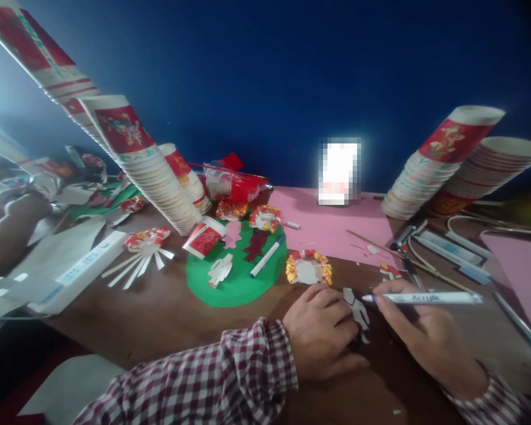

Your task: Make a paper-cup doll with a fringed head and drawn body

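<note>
My right hand is closed around a white acrylic paint marker, gripped near its tip end. The marker's tip points left, at the edge of a small white paper cutout with purple lines along part of it. Lying over the cutout's left side, my left hand pins it to the table with curled fingers. Just beyond that hand lies a paper ring with a red and yellow border. Part of the cutout is hidden under my fingers.
A green paper disc bears small cutouts and another marker. Tall stacks of paper cups lean at left and right. Pink paper lies by the blue wall, with a bright phone-like screen. A white power strip sits left.
</note>
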Available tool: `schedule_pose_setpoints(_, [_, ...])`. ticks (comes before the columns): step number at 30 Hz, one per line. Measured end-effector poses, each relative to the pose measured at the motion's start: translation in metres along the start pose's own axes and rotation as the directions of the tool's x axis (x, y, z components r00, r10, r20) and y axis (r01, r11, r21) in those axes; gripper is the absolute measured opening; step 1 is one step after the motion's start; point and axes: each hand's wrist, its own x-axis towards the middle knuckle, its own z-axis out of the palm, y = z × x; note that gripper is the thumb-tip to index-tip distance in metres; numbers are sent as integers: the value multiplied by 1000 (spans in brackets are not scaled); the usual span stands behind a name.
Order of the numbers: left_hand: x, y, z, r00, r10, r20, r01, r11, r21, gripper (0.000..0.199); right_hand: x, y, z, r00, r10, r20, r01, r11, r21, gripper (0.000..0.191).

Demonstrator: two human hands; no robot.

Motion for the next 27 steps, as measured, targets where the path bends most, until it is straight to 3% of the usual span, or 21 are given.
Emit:
schedule_pose_setpoints(10, [0, 1, 5, 1000, -17, -20, 17, 1000, -2, 46, -1, 3, -1, 998, -24, -65, 23, 999, -29, 14])
schedule_pose_setpoints(18, [1, 1, 3, 999, -37, -9, 36, 997, -75, 39, 2, -4, -3, 998, 64, -8, -63, 998, 30, 16])
schedule_pose_setpoints(27, [2, 1, 5, 999, -42, -12, 41, 997, -73, 38, 1, -2, -1, 999, 46, 23, -47, 998, 48, 12])
